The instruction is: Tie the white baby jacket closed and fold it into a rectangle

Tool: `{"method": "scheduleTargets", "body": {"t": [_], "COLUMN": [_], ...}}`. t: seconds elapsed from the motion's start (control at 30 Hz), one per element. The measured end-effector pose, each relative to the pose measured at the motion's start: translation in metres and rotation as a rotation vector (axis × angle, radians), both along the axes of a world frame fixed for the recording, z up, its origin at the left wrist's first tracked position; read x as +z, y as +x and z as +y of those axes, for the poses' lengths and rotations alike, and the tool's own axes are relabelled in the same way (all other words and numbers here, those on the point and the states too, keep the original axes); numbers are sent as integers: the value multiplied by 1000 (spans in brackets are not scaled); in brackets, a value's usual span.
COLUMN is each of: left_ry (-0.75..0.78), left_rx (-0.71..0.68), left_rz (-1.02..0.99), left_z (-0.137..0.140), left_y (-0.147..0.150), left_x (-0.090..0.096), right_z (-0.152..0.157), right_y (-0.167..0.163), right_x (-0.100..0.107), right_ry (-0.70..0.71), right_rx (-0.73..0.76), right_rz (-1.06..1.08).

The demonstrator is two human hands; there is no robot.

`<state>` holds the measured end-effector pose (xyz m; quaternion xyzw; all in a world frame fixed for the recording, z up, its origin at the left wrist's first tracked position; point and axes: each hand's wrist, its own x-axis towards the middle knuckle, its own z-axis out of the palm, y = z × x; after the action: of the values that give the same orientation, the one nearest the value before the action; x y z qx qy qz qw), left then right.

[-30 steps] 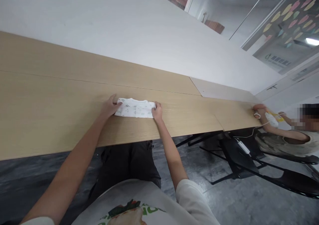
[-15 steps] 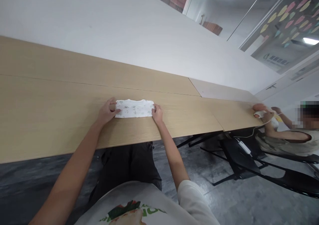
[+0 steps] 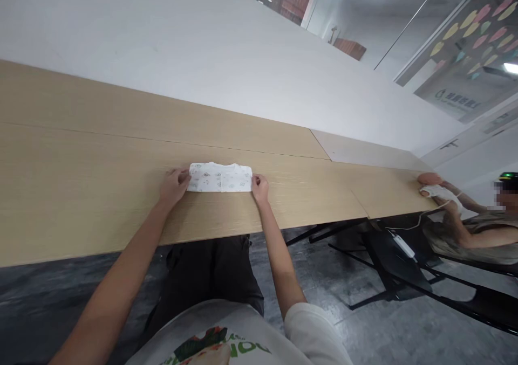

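Observation:
A folded white garment (image 3: 220, 178) with small dark prints lies flat on the wooden table (image 3: 101, 192). Its upper edge dips in a shallow curve like a neckline, and a crease runs down its middle. My left hand (image 3: 176, 184) is at the left end, thumb and fingers drawn together on the edge. At the opposite end my right hand (image 3: 260, 188) pinches the right edge in the same way. The fingertips under the cloth's edges are partly hidden.
A white wall (image 3: 170, 47) borders the table's far side. On the right, a seated person (image 3: 477, 230) handles a doll (image 3: 431, 179) in white cloth at the table. Black folding chairs (image 3: 394, 262) stand below, one bearing a white power strip (image 3: 403, 245).
Both my hands have shifted slightly outward, so thumbs that lay over the garment's ends are now at its edges. The garment stays flat. The view has turned a little.

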<state>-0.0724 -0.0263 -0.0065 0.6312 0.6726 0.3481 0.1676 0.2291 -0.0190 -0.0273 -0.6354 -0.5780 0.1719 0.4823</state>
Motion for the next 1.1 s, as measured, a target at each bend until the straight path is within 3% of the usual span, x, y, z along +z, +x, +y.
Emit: {"method": "scheduleTargets", "body": {"t": [0.3,1.1], "left_ry": [0,-18], "left_rx": [-98,-81], "left_rz": [64,177], "left_z": [4,9], "left_y": [-3,-6], "left_x": [-3,-13], "right_z": [-4,-5], "right_y": [0,-1], "right_x": [-2,5], "right_ry": [-16,-88], "right_rx": [42,35], "right_rz": [-104,-220]}}
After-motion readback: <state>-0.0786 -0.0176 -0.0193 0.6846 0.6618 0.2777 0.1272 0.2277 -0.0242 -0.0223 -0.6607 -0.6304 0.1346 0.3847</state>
